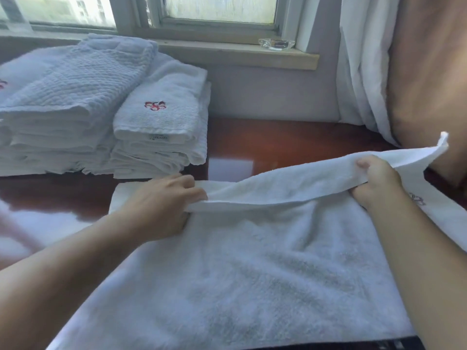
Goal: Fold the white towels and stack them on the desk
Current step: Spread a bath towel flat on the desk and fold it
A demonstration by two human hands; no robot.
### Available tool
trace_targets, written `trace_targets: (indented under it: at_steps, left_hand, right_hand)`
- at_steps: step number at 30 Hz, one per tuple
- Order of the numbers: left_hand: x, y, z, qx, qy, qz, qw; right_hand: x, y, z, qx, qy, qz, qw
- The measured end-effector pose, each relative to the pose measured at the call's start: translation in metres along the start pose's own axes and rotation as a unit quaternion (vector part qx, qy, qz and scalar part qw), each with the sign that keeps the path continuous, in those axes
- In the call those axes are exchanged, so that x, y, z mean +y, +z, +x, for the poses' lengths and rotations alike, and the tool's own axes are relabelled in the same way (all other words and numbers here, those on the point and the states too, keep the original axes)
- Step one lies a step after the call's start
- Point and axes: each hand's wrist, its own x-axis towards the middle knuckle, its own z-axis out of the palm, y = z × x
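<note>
A large white towel (252,269) lies spread over the dark red desk (278,140) in front of me. Its far edge is lifted off the lower layer. My left hand (164,203) grips that raised edge on the left, thumb under and fingers over. My right hand (376,180) pinches the same edge on the right, and a corner of the towel sticks out past it. A small stack of folded white towels (161,127) with a red embroidered mark stands at the back left. Beside it is a taller stack of ribbed white towels (63,97).
A windowsill (240,54) runs along the back wall with a clear glass ashtray (276,44) on it. White and tan curtains (404,72) hang at the right, reaching down to the desk. Bare desk shows between the stacks and the curtains.
</note>
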Motion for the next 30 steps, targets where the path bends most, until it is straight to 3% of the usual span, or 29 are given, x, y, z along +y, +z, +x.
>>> trace_targets:
  at_steps: [7,12,18,22,25,30]
  left_hand:
    - [0.111,0.017,0.089,0.002,-0.069,0.017,0.997]
    - [0.145,0.044,0.109,0.005,-0.076,0.004,0.997]
    - [0.143,0.046,0.099,0.169,-0.004,-0.028,0.985]
    - [0.143,0.042,0.095,0.202,0.056,-0.051,0.976]
    - [0.139,0.041,0.091,0.168,0.086,-0.086,0.978]
    - [0.135,0.04,0.088,0.173,0.125,-0.112,0.971]
  right_hand:
    - [-0.012,-0.021,-0.019,-0.027,0.013,0.016,0.999]
    - [-0.039,-0.058,-0.006,0.058,-0.035,0.04,0.997]
    - [-0.052,-0.077,0.035,0.123,-0.018,-0.029,0.992]
    - [-0.057,-0.081,0.034,0.316,-0.132,-0.154,0.927]
    - [-0.055,-0.112,0.032,0.322,-0.171,-0.279,0.888]
    - [-0.053,-0.13,0.019,0.34,-0.217,-0.359,0.842]
